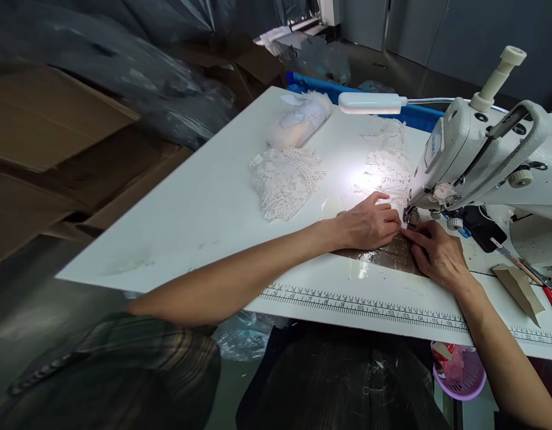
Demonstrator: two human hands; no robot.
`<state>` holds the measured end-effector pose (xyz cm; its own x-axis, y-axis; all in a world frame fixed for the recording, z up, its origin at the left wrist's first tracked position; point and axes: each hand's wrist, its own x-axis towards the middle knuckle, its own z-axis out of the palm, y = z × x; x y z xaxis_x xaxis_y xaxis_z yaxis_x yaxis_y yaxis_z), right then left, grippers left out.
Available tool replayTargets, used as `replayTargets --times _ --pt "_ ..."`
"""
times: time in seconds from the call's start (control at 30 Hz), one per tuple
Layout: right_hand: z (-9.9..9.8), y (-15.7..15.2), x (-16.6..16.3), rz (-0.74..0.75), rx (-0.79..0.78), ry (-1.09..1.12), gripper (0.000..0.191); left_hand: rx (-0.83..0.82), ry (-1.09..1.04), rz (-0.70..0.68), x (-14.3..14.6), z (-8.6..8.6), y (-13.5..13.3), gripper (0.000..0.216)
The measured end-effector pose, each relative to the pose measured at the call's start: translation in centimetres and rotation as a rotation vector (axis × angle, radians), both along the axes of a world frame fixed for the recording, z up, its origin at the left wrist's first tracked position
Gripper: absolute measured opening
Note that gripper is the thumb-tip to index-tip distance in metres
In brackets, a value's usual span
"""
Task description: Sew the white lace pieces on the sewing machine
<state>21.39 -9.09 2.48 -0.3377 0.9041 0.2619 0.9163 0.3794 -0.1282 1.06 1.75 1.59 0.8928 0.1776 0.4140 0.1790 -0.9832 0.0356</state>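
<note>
A white sewing machine (486,149) stands at the right of a white table (204,221), its lamp (370,103) lighting the needle area. My left hand (368,224) lies just left of the presser foot (411,216), fingers pressed together on a small white lace piece (395,197). My right hand (437,251) sits in front of the foot, fingertips pinching the same lace at the needle. Both hands rest over a shiny brown patch (383,254) on the table.
A heap of white lace trim (287,179) and a wrapped white bundle (300,122) lie at the table's middle. More lace (388,149) sits behind the needle. A printed ruler (370,304) runs along the front edge. Scissors and red-handled tools (545,283) lie right; cardboard boxes (56,137) stand left.
</note>
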Motion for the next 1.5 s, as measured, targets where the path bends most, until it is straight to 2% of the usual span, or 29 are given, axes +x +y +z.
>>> replayTargets --times 0.43,0.73,0.83,0.97,1.1,1.23,1.37,1.5 --pt "-0.2 -0.3 -1.0 -0.057 -0.023 -0.104 0.043 -0.033 0.036 -0.007 -0.6 0.4 -0.2 0.025" --pt "0.3 0.0 -2.1 -0.158 -0.117 -0.217 0.047 -0.022 0.090 0.026 -0.6 0.1 0.2 0.030" --pt "0.2 -0.1 -2.0 -0.146 -0.110 -0.132 0.045 -0.010 0.111 0.039 -0.5 0.0 0.3 0.033" --pt "0.2 -0.1 -0.8 -0.127 -0.083 0.168 0.040 -0.035 0.120 0.056 -0.5 0.1 0.3 0.037" --pt "0.2 1.1 0.7 -0.235 -0.120 0.459 0.056 -0.087 0.111 0.066 -0.5 0.2 0.4 0.038" --pt "0.2 1.8 1.1 -0.297 -0.084 0.507 0.063 -0.120 0.114 0.073 -0.5 0.3 0.4 0.038" --pt "0.1 1.0 1.1 -0.284 -0.100 0.526 0.058 -0.131 0.125 0.086 -0.4 0.4 0.4 0.037" --pt "-1.3 0.5 2.3 -0.473 -0.045 0.635 0.045 -0.118 0.103 0.097 -0.3 -0.1 0.3 0.039"
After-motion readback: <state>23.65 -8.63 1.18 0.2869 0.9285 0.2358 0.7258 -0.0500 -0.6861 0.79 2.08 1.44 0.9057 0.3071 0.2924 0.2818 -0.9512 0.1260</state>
